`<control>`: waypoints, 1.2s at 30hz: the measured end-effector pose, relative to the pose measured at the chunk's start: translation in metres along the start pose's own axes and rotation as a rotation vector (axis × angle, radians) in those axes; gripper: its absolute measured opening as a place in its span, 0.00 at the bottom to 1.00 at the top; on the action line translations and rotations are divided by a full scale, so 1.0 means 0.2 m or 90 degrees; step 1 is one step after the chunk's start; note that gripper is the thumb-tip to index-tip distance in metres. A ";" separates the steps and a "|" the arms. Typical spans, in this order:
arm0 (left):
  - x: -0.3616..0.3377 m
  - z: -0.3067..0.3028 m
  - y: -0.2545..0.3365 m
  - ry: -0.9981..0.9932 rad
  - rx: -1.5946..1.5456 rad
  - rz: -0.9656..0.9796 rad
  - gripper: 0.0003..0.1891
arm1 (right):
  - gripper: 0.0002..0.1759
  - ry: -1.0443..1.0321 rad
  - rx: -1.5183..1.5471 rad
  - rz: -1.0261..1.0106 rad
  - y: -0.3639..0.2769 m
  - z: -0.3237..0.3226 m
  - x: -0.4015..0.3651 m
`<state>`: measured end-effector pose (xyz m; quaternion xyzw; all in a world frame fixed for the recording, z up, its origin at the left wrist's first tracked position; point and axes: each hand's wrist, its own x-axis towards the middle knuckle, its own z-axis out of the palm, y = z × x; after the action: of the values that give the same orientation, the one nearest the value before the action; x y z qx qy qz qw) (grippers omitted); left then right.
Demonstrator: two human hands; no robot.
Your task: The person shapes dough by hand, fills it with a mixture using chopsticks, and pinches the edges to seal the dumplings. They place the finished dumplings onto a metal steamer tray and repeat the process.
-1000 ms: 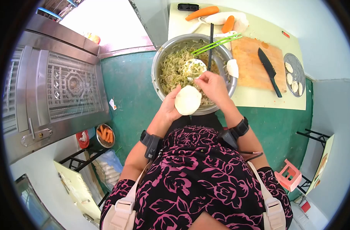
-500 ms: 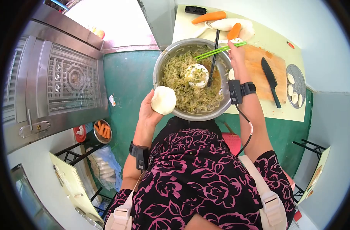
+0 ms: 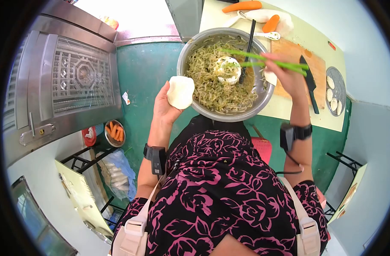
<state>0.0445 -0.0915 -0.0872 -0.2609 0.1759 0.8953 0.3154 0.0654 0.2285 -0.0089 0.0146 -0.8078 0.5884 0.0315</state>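
Observation:
My left hand [image 3: 164,107] holds a round, flat white dough wrapper [image 3: 181,92] at the left side of a large metal bowl [image 3: 183,55]. Shredded green-brown filling [image 3: 203,91] covers much of the bowl's inside, and a small white round dish [image 3: 232,76] with bits of filling sits in it. Over the bowl's right rim, my right hand [image 3: 286,77] grips a pair of green chopsticks [image 3: 254,55], smeared by motion. A pale dough piece [image 3: 270,77] shows just below that hand at the rim. Black chopsticks [image 3: 249,40] lean inside the bowl.
Right of the bowl, a black knife [image 3: 309,81] lies on a wooden cutting board [image 3: 284,50]. Beyond it is a round plate [image 3: 335,72] with several filled dough pieces. Carrots [image 3: 242,6], a white radish [image 3: 261,16] and a white spoon [image 3: 269,36] lie at the back.
My right hand has moved right with the green chopsticks, which now point more sideways. The wrapper in my left hand is tilted differently. The whole view has shifted slightly.

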 end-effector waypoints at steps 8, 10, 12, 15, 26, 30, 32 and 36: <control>0.02 -0.07 0.01 0.036 0.020 -0.020 0.20 | 0.10 -0.001 0.085 0.015 0.19 0.29 -0.36; 0.01 -0.05 -0.01 0.067 0.042 -0.022 0.20 | 0.08 0.037 0.107 0.034 0.22 0.33 -0.37; 0.01 -0.06 -0.01 0.057 0.039 -0.031 0.20 | 0.06 0.061 0.108 0.047 0.26 0.35 -0.39; 0.01 -0.06 -0.01 0.053 0.041 -0.037 0.20 | 0.06 0.084 0.108 0.085 0.32 0.36 -0.39; -0.03 -0.09 0.01 0.033 0.030 -0.014 0.22 | 0.10 0.402 0.413 0.285 0.47 0.43 -0.42; -0.02 -0.10 0.03 0.029 0.047 0.014 0.22 | 0.10 0.447 0.462 0.299 0.46 0.42 -0.46; -0.01 -0.10 0.04 0.022 0.049 0.015 0.23 | 0.10 0.474 0.489 0.318 0.45 0.40 -0.48; -0.02 -0.08 0.03 0.017 0.050 0.007 0.24 | 0.10 0.494 0.526 0.329 0.47 0.38 -0.49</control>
<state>0.0482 -0.1052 -0.0969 -0.2596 0.2164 0.8858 0.3179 0.1546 0.1841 -0.1279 -0.3854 -0.4206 0.8033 0.1711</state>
